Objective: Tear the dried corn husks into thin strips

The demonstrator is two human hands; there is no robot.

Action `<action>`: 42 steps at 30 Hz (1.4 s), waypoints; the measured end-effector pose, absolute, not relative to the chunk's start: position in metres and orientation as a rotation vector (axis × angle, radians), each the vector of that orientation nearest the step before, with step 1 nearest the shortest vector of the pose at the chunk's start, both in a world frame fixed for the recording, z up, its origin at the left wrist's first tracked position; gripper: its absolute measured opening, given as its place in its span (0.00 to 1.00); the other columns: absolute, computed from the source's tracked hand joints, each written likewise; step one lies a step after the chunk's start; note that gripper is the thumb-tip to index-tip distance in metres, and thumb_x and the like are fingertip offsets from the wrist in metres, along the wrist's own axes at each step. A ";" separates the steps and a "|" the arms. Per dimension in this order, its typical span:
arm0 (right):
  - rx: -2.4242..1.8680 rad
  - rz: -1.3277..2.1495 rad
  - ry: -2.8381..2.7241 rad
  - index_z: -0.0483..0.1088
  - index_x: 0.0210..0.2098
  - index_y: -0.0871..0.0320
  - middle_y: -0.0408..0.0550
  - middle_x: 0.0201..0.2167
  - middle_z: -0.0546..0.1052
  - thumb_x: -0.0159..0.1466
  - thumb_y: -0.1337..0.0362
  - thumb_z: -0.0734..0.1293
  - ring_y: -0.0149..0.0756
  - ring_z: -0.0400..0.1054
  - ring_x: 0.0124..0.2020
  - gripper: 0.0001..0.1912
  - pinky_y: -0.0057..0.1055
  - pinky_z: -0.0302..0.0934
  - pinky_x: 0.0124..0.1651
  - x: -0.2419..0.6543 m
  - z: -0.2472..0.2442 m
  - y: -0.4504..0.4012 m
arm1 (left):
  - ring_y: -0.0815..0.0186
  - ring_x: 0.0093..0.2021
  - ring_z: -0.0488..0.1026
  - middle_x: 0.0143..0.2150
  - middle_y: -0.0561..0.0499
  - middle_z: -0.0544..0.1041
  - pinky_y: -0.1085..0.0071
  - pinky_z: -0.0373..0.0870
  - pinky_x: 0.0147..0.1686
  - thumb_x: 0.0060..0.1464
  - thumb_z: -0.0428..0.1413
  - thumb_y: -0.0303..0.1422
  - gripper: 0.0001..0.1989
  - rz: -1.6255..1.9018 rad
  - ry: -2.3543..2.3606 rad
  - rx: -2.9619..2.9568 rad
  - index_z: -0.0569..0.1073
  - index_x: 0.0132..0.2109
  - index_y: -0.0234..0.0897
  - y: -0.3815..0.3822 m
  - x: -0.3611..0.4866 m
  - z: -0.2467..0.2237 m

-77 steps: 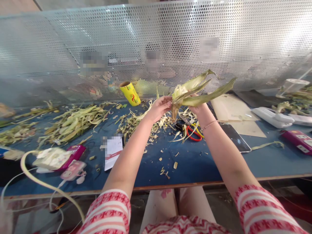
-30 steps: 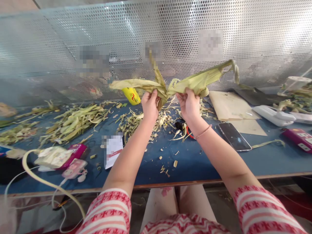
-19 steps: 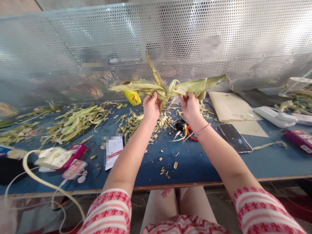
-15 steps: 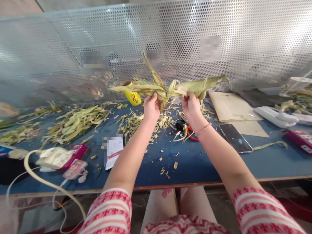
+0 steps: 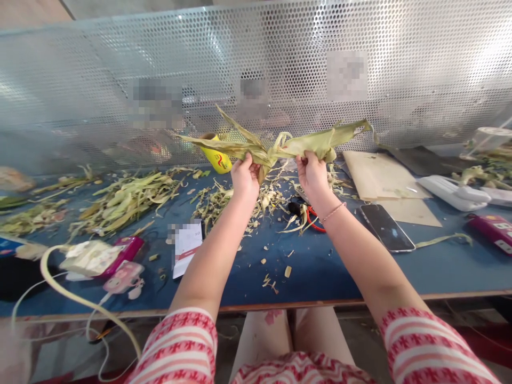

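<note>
A piece made of dry, yellowish-green corn husks (image 5: 312, 141) is held up above the table, level with the lower part of the metal screen. My left hand (image 5: 245, 176) pinches its left part, where several pointed husk strips fan out to the left. My right hand (image 5: 312, 173) grips the wider, folded right part, which ends in a ragged tip. Between my hands, a pale loop of husk stands up at the joint. Below them, husk scraps (image 5: 268, 200) lie scattered, with red-handled scissors (image 5: 316, 220) beside my right wrist, partly covered.
Husk strips (image 5: 128, 200) are heaped at the left. A yellow spool (image 5: 218, 156) stands behind my left hand. On the right lie a phone (image 5: 387, 228), cardboard sheets (image 5: 372, 176) and a white tool (image 5: 454, 191). A power strip (image 5: 96, 258) with cables sits front left. Perforated metal screen (image 5: 300, 64) behind.
The upright husk strip on the left has tipped down to the left. My left hand has shifted slightly left with the husks; my right hand has hardly moved.
</note>
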State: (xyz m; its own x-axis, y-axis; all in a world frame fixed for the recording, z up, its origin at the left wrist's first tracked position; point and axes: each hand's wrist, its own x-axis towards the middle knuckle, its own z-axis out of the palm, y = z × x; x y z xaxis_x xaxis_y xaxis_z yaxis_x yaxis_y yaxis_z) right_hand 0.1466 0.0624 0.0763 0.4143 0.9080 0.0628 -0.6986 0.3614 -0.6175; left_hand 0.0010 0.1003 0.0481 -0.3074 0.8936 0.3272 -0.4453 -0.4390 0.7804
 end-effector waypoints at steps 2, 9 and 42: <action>-0.569 1.083 -0.458 0.61 0.27 0.56 0.35 0.22 0.67 0.56 0.73 0.66 0.21 0.67 0.25 0.08 0.19 0.72 0.38 0.147 0.078 0.062 | 0.66 0.36 0.78 0.29 0.51 0.78 0.68 0.74 0.41 0.50 0.62 0.43 0.14 1.872 0.733 0.947 0.70 0.32 0.38 0.099 0.000 0.051; -0.600 1.051 -0.628 0.64 0.34 0.54 0.35 0.24 0.70 0.56 0.65 0.70 0.25 0.69 0.27 0.10 0.24 0.72 0.37 0.156 0.082 0.061 | 0.68 0.34 0.76 0.30 0.51 0.76 0.68 0.74 0.40 0.49 0.61 0.49 0.17 1.897 0.743 1.134 0.69 0.31 0.40 0.088 0.001 0.062; -0.882 1.310 -1.067 0.71 0.32 0.61 0.42 0.24 0.76 0.57 0.72 0.71 0.29 0.72 0.30 0.05 0.31 0.72 0.42 0.201 0.085 0.053 | 0.62 0.44 0.77 0.42 0.49 0.77 0.66 0.73 0.44 0.36 0.69 0.30 0.27 1.712 0.851 1.499 0.67 0.44 0.40 0.091 0.012 0.038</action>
State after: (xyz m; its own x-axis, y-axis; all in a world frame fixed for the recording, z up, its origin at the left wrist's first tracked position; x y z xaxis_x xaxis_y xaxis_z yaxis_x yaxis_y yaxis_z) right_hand 0.2006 0.0532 0.0848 -0.0446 0.9934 0.1055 -0.3046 0.0870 -0.9485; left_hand 0.0124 0.0910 0.0380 -0.0882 0.8401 0.5352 -0.0811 -0.5416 0.8367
